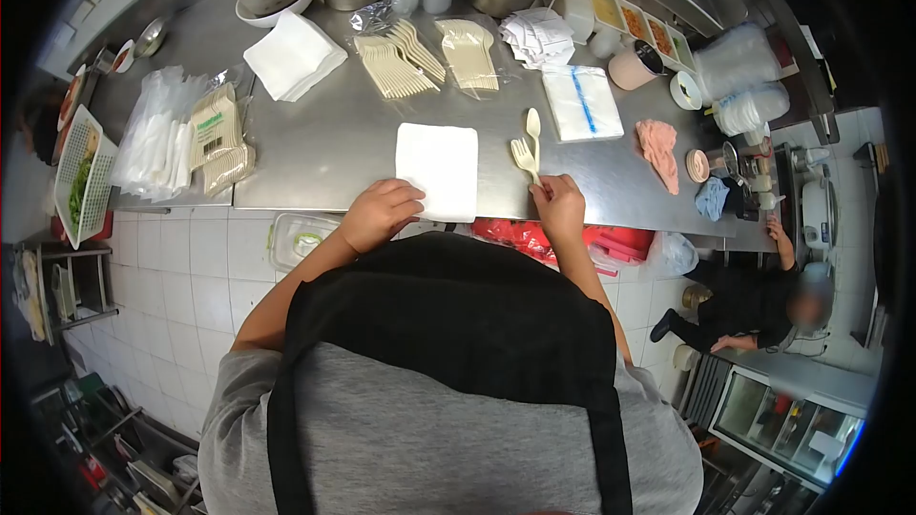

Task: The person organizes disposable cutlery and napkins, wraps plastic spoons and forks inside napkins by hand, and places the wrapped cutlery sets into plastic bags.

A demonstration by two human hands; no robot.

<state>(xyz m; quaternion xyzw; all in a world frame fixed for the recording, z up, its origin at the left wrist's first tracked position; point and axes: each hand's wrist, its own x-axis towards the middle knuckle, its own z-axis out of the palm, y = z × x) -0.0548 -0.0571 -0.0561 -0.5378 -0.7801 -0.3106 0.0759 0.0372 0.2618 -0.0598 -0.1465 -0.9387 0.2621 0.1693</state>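
Biggest thing here is the steel table [324, 157], running pretty much the whole width of the view. Off to the right there's a co-worker [754, 300] in dark clothes, one hand up by the far end of it.

Next size down: a heap of clear bags [157, 143] at the left, with a white basket [100, 181] of greens further out past them. Along the back you get a fanned stack of napkins [294, 55], then a bunch of pale forks [396, 67] in clear wrap, with a wrapped pack of cutlery [468, 55] just beside it. Over to the right is a white packet [601, 105] with a blue stripe, and near that a crumpled pink cloth [656, 153].

Front and center, one square napkin [439, 172] lies flat near the table's front edge. The hands are well apart. Left hand [386, 205] has its fingers on the napkin's left edge, can't tell if it's pinching or just resting there. Right hand [560, 202] is pinched on two handles: a spoon [533, 129] and, smallest of the lot, a fork [523, 157]. Both sit right of the napkin, not touching it, heads pointing away from the body, spoon reaching a bit further.
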